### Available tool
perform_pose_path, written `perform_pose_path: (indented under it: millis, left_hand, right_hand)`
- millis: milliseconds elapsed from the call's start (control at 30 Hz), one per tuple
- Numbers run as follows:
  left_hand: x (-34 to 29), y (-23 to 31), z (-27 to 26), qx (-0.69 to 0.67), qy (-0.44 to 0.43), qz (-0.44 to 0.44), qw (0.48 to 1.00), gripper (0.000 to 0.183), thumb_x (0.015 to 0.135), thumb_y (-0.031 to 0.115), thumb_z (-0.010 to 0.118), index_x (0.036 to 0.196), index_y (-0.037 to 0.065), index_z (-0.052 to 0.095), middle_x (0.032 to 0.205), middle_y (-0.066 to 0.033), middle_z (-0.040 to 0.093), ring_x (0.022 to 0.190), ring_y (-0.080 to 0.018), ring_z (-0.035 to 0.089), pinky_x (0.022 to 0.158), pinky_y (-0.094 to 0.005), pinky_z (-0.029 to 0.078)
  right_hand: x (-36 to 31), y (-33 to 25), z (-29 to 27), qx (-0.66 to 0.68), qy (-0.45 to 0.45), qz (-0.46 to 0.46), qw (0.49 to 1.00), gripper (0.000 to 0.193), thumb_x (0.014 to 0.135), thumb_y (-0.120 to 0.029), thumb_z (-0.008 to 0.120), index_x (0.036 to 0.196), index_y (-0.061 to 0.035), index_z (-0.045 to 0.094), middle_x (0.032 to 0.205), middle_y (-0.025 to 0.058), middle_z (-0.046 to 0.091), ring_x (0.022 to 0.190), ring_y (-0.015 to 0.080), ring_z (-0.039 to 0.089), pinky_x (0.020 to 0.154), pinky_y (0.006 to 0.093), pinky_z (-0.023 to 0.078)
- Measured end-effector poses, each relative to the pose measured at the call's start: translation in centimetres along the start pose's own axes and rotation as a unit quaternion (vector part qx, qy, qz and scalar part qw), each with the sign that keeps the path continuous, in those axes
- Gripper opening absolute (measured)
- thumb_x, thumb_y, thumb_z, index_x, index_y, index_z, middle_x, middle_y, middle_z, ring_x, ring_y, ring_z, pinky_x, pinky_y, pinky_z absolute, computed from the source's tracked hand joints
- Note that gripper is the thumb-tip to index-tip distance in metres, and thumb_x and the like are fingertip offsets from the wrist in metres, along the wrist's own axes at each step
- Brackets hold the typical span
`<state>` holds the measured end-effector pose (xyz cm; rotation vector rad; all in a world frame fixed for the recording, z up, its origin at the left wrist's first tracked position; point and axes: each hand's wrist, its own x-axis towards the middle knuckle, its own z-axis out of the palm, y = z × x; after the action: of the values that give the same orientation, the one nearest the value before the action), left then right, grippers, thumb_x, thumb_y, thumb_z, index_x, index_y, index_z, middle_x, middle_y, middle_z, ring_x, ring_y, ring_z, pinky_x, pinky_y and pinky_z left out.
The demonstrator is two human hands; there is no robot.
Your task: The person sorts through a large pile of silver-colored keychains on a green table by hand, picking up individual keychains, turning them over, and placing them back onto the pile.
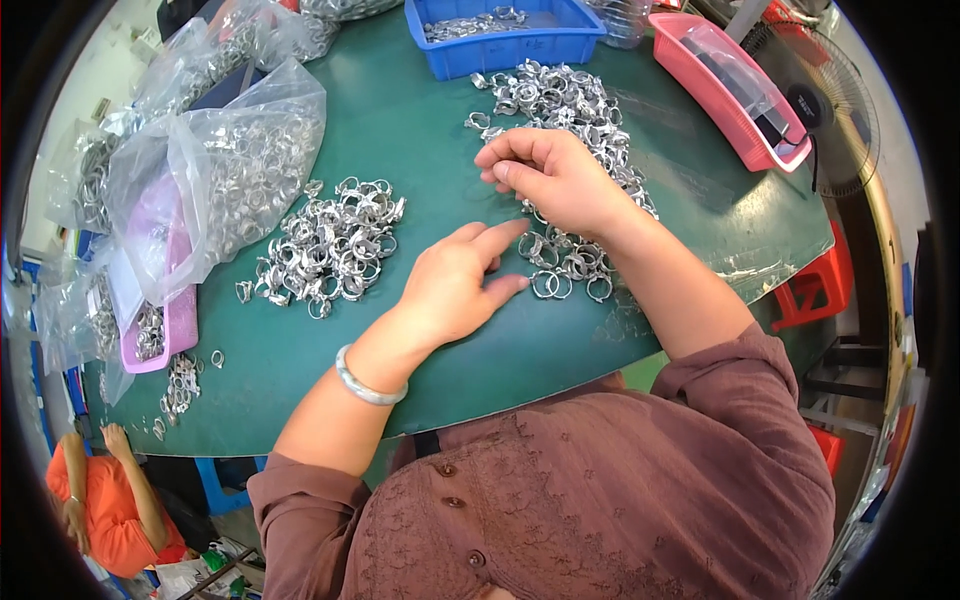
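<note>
- right pile of rings (555, 100): small silvery rings, heaped on the green desk (400, 130), running from near the blue tray (510, 52) down past the right hand (568, 182) toward the desk's near edge.
- left pile of rings (335, 240): a similar heap, set well apart, between the clear bag (265, 165) and the left hand (450, 285).
- left hand: back upward, over the strip between the 2 piles; its thumb and index finger stand apart, their tips just beside the lower end of the right pile, with no ring visible between them.
- right hand: over the right pile, fingers curled in toward the thumb; whether they pinch a ring cannot be told from this view.
- handling, as judged: each ring looks like metal, light and stiff, with a smooth, rather slippery surface; the band seems sturdy, though any raised top may mark or catch, and neighbouring rings could hook together.
- hold, as judged: 1 ring is best taken across opposite sides of its band, between thumb and index fingertips, starting with loose rings at the pile's edge.
</note>
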<state>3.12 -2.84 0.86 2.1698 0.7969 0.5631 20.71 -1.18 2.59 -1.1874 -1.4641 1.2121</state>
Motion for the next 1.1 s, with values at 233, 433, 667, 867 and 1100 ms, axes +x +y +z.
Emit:
perform_pose_path:
  millis: [233, 433, 667, 867, 1100]
  left_hand:
    - [0.5, -0.3, 1.1, 0.134, 0.016, 0.016, 0.991, 0.038, 0.072, 0.015, 0.068, 0.108, 0.013, 0.06, 0.073, -0.0079, 0.055, 0.065, -0.0246, 0.056, 0.06, -0.0352, 0.045]
    - [1.1, 0.4, 1.5, 0.12, 0.028, -0.019, 0.992, 0.031, 0.072, 0.018, 0.069, 0.102, 0.014, 0.063, 0.077, -0.0074, 0.057, 0.068, -0.0279, 0.057, 0.063, -0.0367, 0.046]
    - [0.8, -0.1, 1.2, 0.156, 0.039, -0.007, 0.987, 0.028, 0.07, 0.026, 0.069, 0.095, 0.014, 0.064, 0.084, -0.0089, 0.059, 0.076, -0.0298, 0.06, 0.066, -0.0387, 0.049]
    - [0.5, -1.3, 1.0, -0.044, 0.147, -0.03, 0.988, 0.028, 0.067, 0.028, 0.07, 0.074, 0.004, 0.058, 0.068, -0.0101, 0.057, 0.065, -0.0264, 0.057, 0.057, -0.0359, 0.046]
    - [0.0, -2.1, -0.3, -0.297, 0.228, -0.111, 0.921, 0.028, 0.078, 0.025, 0.066, 0.068, -0.001, 0.058, 0.059, -0.0021, 0.053, 0.056, -0.0077, 0.046, 0.05, -0.0266, 0.04]
  right_hand:
    - [0.0, 0.2, 0.3, -0.051, -0.001, -0.005, 0.999, 0.017, 0.084, -0.002, 0.052, 0.098, 0.0024, 0.059, 0.089, 0.0049, 0.061, 0.083, 0.0101, 0.056, 0.075, 0.0252, 0.047]
    - [0.0, 0.3, -0.3, -0.062, -0.004, 0.011, 0.998, 0.016, 0.084, -0.003, 0.053, 0.098, 0.0024, 0.059, 0.089, 0.0044, 0.061, 0.084, 0.0101, 0.056, 0.076, 0.0253, 0.046]
    - [0.6, 0.3, 0.0, -0.158, -0.02, -0.083, 0.984, 0.016, 0.082, -0.008, 0.056, 0.093, 0.0021, 0.061, 0.089, 0.0057, 0.062, 0.083, 0.0116, 0.055, 0.074, 0.0262, 0.045]
    - [-0.9, -0.6, 0.1, -0.131, -0.013, -0.027, 0.991, 0.014, 0.082, -0.001, 0.053, 0.094, 0.0036, 0.059, 0.083, 0.0051, 0.06, 0.079, 0.0119, 0.055, 0.073, 0.0252, 0.045]
    - [-1.4, -0.4, 1.9, -0.112, -0.091, -0.105, 0.984, 0.031, 0.073, 0.008, 0.053, 0.103, 0.0014, 0.055, 0.092, 0.0041, 0.052, 0.08, 0.0104, 0.052, 0.07, 0.0227, 0.043]
